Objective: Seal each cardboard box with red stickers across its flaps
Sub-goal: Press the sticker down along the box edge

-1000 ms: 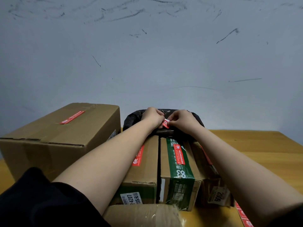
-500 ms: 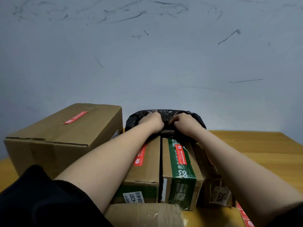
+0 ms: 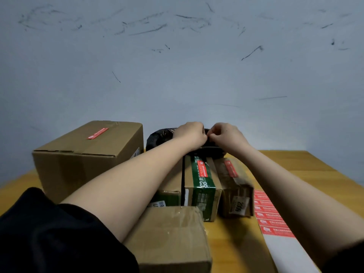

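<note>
Since the earlier frames, both hands are seen raised slightly off the crinkled black plastic parcel [image 3: 157, 137], and the small red sticker once pinched between them is no longer in sight. The left hand [image 3: 192, 134] and the right hand [image 3: 228, 135] are held knuckle to knuckle above the parcel, fingers curled inward; whether anything is pinched between them cannot be told, since the fingertips are hidden.

The parcel is set at the far edge of the yellow wooden table [image 3: 307, 170], close to the scuffed grey wall [image 3: 177, 66]. On the left, a large brown cardboard box [image 3: 82, 160] is stood, with a red strip sticker [image 3: 97, 133] laid along its top seam. Under the forearms, three narrow cartons are packed side by side: a brown one [image 3: 169, 194] largely covered by the left arm, a green-banded carton [image 3: 202, 186] bearing a red label [image 3: 202, 168], and a worn brown carton [image 3: 236, 186] also marked by a red sticker [image 3: 230, 170]. A taped brown box [image 3: 173, 237] is placed nearest the person, touching the left forearm.

A white backing sheet lined with red stickers [image 3: 271, 217] is laid along the right, beside the worn carton. Open tabletop is left on the right side up to the table's far edge; the left side is filled by the large box.
</note>
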Available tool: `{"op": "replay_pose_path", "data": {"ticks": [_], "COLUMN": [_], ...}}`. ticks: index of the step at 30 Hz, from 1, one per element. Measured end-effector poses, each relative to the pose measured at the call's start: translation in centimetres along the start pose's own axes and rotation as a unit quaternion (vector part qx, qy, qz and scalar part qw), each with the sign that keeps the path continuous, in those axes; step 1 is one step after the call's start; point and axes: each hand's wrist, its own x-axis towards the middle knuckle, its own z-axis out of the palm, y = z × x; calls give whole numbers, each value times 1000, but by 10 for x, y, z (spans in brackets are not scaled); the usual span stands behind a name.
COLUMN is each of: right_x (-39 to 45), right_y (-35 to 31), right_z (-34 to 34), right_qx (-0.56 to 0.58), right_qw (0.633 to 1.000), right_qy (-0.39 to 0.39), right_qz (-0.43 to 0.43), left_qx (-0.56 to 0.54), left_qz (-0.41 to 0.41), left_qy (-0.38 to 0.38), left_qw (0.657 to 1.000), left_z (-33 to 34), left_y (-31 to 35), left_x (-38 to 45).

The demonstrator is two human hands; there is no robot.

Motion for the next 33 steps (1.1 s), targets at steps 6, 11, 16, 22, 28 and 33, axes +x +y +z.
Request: {"op": "replay_pose_path", "data": {"ticks": [6, 11, 16, 22, 28, 33], "right_x": [-58, -107, -151, -187, -208, -218], "right_y": [10, 24, 43, 74, 106, 123], "right_z": [-38, -54, -59, -43, -12, -1], "right_qx": [16, 24, -18, -97, -215, -214], "right_qw": [1000, 1000, 1000, 992, 956, 952], "right_qy": [4, 2, -3, -29, -139, -170], "right_qz": [-3, 7, 24, 73, 144, 140], "left_qx": [33, 12, -188, -360, -432, -465], "left_qz": [44, 74, 58, -15, -114, -181], "left_qy": [-25, 1, -25, -82, -133, -176], "left_qw": [998, 997, 980, 929, 885, 848], "left_z": [-18, -18, -10, 29, 71, 97], "left_y": [44, 79, 109, 133, 127, 119], "left_x": [-50, -92, -133, -163, -174, -178]}}
